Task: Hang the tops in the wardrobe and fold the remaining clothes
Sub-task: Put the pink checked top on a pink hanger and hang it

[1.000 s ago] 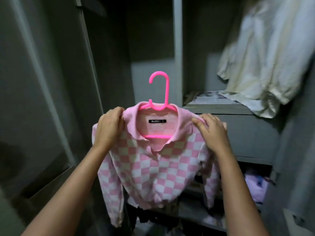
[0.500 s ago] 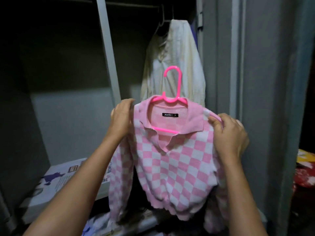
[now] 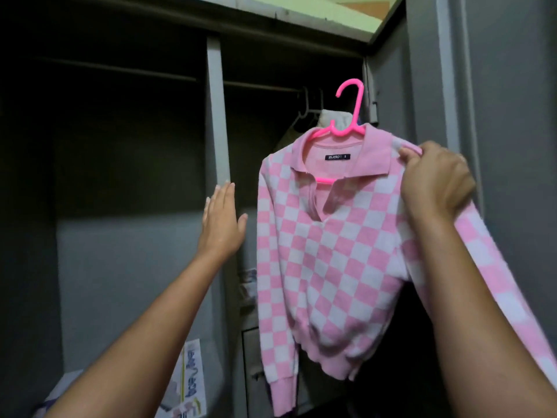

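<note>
Pinched at one shoulder by the right hand [image 3: 434,182], the pink checked top [image 3: 328,251] on its pink hanger [image 3: 351,116] is held up below the wardrobe rail [image 3: 262,86]. The left hand [image 3: 221,224] is spread, holding nothing. Soft, light knit is judged best carried by the stiff hanger hook.

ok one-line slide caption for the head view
Right hand lifts pink checked top on hanger toward wardrobe rail.
</note>
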`<action>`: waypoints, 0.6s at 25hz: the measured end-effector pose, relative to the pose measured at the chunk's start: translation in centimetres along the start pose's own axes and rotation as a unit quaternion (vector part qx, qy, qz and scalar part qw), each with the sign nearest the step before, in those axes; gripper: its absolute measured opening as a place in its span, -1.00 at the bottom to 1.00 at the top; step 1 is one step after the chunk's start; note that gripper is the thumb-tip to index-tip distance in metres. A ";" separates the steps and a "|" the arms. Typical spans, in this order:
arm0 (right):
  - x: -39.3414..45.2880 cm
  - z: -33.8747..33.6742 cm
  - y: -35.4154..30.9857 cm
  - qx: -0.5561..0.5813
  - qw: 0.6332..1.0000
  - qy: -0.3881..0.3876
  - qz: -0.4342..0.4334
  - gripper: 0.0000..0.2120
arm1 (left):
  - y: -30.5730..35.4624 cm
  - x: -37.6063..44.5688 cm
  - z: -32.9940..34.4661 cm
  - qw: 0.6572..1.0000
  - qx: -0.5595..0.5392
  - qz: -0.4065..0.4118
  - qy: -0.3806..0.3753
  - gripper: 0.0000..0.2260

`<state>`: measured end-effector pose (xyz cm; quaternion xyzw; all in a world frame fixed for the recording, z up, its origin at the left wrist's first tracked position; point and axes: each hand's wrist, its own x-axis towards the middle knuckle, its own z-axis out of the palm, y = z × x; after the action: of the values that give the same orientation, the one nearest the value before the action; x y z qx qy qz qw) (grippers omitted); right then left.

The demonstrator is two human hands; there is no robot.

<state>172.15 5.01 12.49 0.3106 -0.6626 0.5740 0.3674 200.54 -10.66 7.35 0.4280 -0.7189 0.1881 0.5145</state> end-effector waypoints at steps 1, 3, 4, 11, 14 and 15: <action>1.6 1.5 -1.3 0.002 1.000 0.003 -0.009 -0.66 | -0.4 1.2 0.3 1.000 0.017 0.007 0.003 -0.36; 4.9 4.8 -4.1 0.008 1.000 0.002 -0.026 -0.65 | -0.9 3.7 0.8 0.998 0.063 0.019 0.018 -0.30; 6.4 6.5 -5.4 0.009 0.999 0.000 -0.034 -0.65 | -1.1 4.8 1.1 0.996 0.085 0.022 0.030 -0.28; 14.7 19.8 -13.4 -0.018 0.998 -0.011 -0.064 -0.73 | -0.6 12.0 4.1 0.959 0.242 0.011 0.147 -0.18; 16.6 24.2 -15.0 -0.035 0.998 -0.010 -0.060 -0.76 | -1.3 12.3 5.4 0.930 0.303 0.026 0.207 -0.18; 17.0 25.5 -15.4 -0.038 0.998 -0.010 -0.058 -0.76 | -1.6 12.2 5.6 0.921 0.320 0.036 0.217 -0.18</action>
<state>172.50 -22.28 33.21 0.3400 -0.6688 0.5227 0.4049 197.31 -20.73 15.84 0.4924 -0.5056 0.5151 0.4864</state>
